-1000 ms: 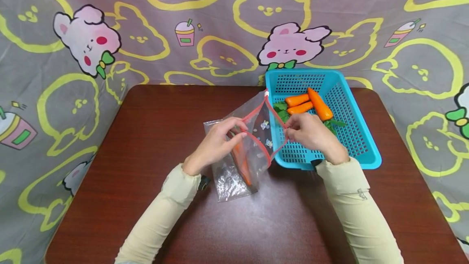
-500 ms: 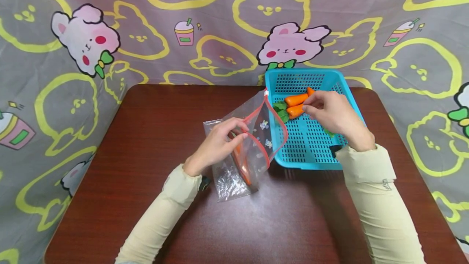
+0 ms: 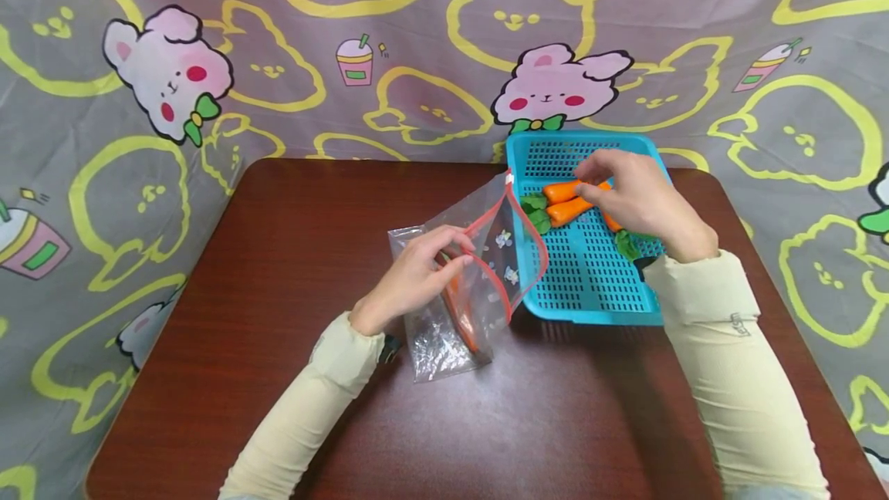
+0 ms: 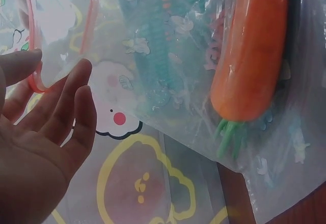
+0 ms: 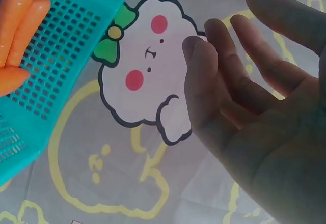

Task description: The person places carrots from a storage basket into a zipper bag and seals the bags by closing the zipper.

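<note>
My left hand [image 3: 417,276] pinches the red zip edge of a clear zip bag [image 3: 444,361] between thumb and fingers. The bag's mouth gapes toward the basket. Inside lies an orange carrot [image 4: 252,51], its green stem end near the mouth. My right hand [image 3: 642,195] hovers over a turquoise plastic basket [image 3: 590,319], fingers loosely bent and holding nothing, as the right wrist view confirms. Several carrots [image 3: 571,211] with green leaves lie in the basket; the hand partly hides one of them in the head view.
A dark brown wooden table [image 3: 312,253] carries the bag and basket. Behind and beside it hangs a grey cloth [image 3: 417,21] with cartoon prints. The bag's right edge overlaps the basket's left rim.
My right hand has let go of the bag's right edge and moved right and up over the basket. My left hand has stayed in place on the bag.
</note>
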### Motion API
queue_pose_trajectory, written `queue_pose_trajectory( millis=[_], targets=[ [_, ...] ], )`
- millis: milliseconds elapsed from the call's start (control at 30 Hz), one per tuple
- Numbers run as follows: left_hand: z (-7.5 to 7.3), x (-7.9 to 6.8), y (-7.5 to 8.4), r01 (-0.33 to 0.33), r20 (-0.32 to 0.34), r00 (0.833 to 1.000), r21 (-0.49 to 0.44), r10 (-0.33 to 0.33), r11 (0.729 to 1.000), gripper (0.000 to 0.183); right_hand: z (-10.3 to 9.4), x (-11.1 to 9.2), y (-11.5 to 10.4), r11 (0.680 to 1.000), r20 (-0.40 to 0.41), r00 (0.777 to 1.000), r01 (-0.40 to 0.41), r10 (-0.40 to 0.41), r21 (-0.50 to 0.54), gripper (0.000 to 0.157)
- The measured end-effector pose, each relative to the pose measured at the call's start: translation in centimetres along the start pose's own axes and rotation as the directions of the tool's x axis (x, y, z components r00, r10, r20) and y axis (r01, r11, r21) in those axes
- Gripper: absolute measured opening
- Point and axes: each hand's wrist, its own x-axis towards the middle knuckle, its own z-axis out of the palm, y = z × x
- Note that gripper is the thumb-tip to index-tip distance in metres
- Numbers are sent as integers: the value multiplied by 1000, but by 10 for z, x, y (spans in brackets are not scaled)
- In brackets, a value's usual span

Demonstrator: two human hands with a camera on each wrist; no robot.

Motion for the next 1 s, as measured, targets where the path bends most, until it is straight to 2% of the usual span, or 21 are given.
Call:
queue_pose_trajectory(
  millis=[233, 500, 733, 867, 1000],
  targets=[
    [0, 0, 1, 0, -1, 1000, 4, 0, 1000, 14, 8, 18, 5, 999, 43, 998, 36, -34, -23, 29],
    [1, -1, -1, -11, -14, 1000, 22, 11, 1000, 14, 34, 43, 32, 997, 134, 991, 18, -8, -73, 38],
    [2, -1, 0, -4, -8, 1000, 22, 5, 1000, 14, 55, 57, 52, 993, 189, 982, 26, -4, -118, 38],
    [2, -2, 1, -6, -10, 1000, 24, 6, 1000, 14, 65, 62, 62, 985, 221, 975, 25, 14, -173, 44],
    [1, -2, 1, -2, -10, 1000, 29, 2, 1000, 14, 76, 66, 70, 970, 235, 970, -9, 68, -241, 48]
  ],
)
